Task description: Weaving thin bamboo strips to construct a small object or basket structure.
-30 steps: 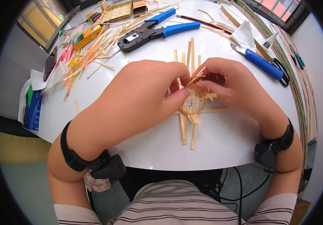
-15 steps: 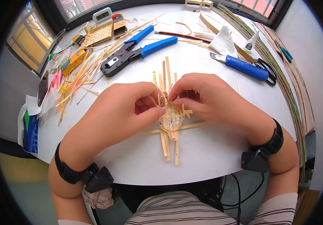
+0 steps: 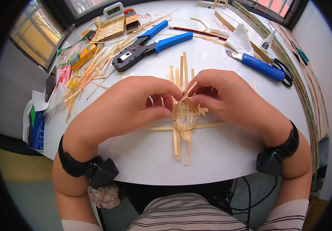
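Between my hands lies a small oval weaving of pale bamboo strips (image 3: 186, 116), with a strip curved around its rim. Long strip ends stick out beyond it on the far and near sides, and a crosswise strip (image 3: 208, 126) runs past its near part. My right hand (image 3: 216, 91) is closed at the far rim, thumb and fingers pinching a thin bamboo strip (image 3: 191, 87) whose end slants up. My left hand (image 3: 153, 97) is closed on the weaving's left side, index finger at the far rim and thumb low along the edge. Its curled fingers are partly hidden.
Blue-handled crimping pliers (image 3: 152, 45) lie beyond my hands. Loose bamboo strips (image 3: 92, 71) and a woven tray (image 3: 110, 30) are at the left. To the right are a blue-handled knife (image 3: 262, 67), scissors (image 3: 283, 71), a glue bottle (image 3: 268, 40) and long strips along the table edge.
The whole view has shifted, so everything sits farther right. My left fingers have spread slightly along the rim, and the strip end between my right fingers now slants up to the right.
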{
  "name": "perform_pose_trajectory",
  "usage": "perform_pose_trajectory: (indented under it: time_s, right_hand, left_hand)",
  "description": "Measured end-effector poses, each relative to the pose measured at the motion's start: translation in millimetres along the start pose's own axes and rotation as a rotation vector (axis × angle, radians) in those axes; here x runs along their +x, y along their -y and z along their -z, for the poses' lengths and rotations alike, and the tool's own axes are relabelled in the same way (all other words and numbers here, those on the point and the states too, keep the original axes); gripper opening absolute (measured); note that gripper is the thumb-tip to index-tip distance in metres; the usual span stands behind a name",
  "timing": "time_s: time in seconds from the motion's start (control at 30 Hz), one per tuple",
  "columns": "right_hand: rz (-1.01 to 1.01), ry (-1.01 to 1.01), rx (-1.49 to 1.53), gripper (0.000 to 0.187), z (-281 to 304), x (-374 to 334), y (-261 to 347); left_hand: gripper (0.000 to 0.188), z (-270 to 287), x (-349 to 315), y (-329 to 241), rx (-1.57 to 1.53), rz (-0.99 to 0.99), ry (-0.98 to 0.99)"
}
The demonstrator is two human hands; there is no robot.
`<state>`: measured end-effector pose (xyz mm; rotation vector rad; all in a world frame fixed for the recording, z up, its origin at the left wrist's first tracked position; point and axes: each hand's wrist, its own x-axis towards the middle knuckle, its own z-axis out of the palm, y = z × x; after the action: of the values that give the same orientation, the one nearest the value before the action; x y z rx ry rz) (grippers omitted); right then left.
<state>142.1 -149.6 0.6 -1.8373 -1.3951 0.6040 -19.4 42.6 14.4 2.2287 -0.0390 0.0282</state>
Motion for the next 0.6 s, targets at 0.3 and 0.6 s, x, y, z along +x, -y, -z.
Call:
perform_pose_trajectory:
  time_s: [0.3, 0.6]
  right_hand:
    - [-0.068, 0.028, -0.032, 0.016, 4, -1, 6]
    - [0.222, 0.011, -0.064, 0.012, 7, -4, -6]
  left_hand:
    - [0.027, 2, 2, -2, 0.125, -0.053, 0.045]
    - [0.02, 1, 4, 1, 0.108, -0.048, 0.06]
